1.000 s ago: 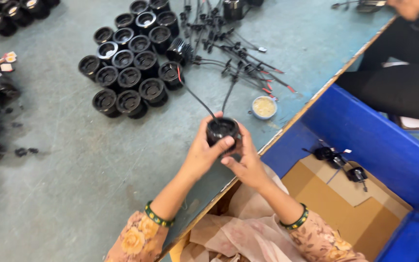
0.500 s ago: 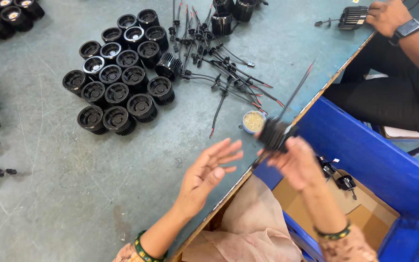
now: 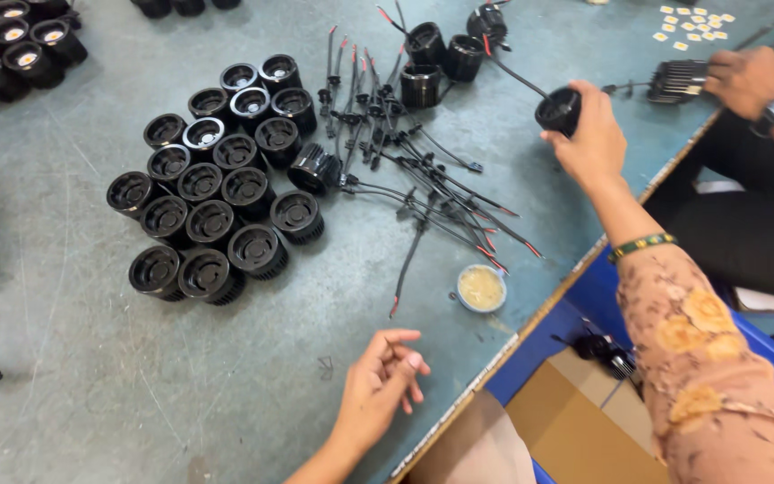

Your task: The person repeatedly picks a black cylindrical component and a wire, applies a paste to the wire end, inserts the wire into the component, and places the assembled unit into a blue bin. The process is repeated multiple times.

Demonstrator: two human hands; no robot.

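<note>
My right hand is stretched out to the far right of the grey-blue table and grips a black round finned housing with a wire trailing from it. It holds the housing near three similar wired housings at the table's back. My left hand rests open on the table near the front edge, holding nothing. A small round tin of yellowish paste sits just beyond it. A loose pile of black cables with red tips lies in the middle.
Several empty black housings stand grouped at centre left, more with lit centres at the top left. Another person's hand with a wristwatch holds a black finned part at the top right. A blue crate with cardboard sits below the table edge.
My right hand carried the wired housing from in front of me out to the far right of the table. My left hand let go of it and dropped open onto the table.
</note>
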